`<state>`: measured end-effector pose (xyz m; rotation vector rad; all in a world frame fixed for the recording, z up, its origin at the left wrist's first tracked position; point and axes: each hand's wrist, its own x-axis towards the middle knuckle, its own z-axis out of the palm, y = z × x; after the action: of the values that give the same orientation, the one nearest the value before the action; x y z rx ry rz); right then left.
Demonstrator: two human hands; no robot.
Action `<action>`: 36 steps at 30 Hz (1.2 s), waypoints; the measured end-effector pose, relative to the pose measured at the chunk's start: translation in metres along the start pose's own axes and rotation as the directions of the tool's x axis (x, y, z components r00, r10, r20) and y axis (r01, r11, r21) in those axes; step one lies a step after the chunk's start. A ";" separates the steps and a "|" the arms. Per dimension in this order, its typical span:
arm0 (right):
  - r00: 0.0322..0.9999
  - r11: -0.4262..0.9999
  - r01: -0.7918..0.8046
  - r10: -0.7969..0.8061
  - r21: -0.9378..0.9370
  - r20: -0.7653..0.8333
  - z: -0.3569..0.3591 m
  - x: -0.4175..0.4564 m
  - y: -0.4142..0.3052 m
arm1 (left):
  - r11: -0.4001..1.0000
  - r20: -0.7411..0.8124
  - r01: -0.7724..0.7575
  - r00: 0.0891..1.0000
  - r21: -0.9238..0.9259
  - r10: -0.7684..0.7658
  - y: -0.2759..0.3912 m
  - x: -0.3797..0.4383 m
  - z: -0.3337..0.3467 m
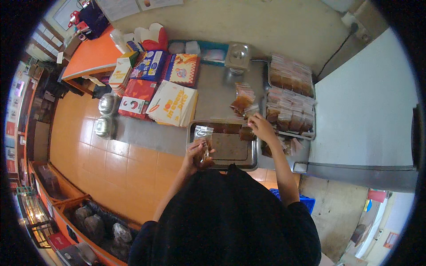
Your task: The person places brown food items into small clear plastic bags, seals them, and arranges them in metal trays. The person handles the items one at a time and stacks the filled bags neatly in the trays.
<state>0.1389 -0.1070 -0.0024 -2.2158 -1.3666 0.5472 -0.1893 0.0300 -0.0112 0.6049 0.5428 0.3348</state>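
Observation:
My left hand (194,155) holds small clear zip bags of brown sauce (203,141) over the left side of a metal tray (256,159). Within that tray, a row of brown sauce bags (229,128) lines the far side. My right hand (261,126) pinches the top of a sauce bag (247,133) at the tray's far right corner. Just beyond it, a fanned row of sauce bags (244,94) lies on the steel table (216,79). Two trays packed with upright sauce bags (289,116) (291,74) stand to the right.
Stacked printed cartons (173,103) and red boxes (138,96) stand at the left, beside clear plastic containers (106,126). A lidded steel pan (238,55) and a teal tray (213,63) are at the back. More bags (288,146) lie near my right forearm. A white appliance (366,109) bounds the right side.

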 end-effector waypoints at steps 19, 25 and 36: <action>0.971 0.955 0.215 -0.188 0.206 -0.146 0.000 0.006 -0.062 | 0.991 0.132 0.105 0.985 0.078 -0.115 -0.003 -0.007 0.020; 0.978 0.919 0.157 -0.195 0.362 0.072 0.034 -0.006 -0.125 | 0.983 0.086 0.183 0.979 0.013 -0.184 -0.014 -0.006 0.004; 0.933 0.927 0.307 -0.338 0.215 0.124 0.079 0.030 -0.139 | 0.975 -0.185 0.030 0.980 -0.222 -0.072 -0.017 -0.066 -0.054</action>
<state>0.0083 -0.0113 0.0122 -1.7754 -1.6454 0.7121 -0.2710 0.0118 -0.0339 0.3465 0.6955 0.4007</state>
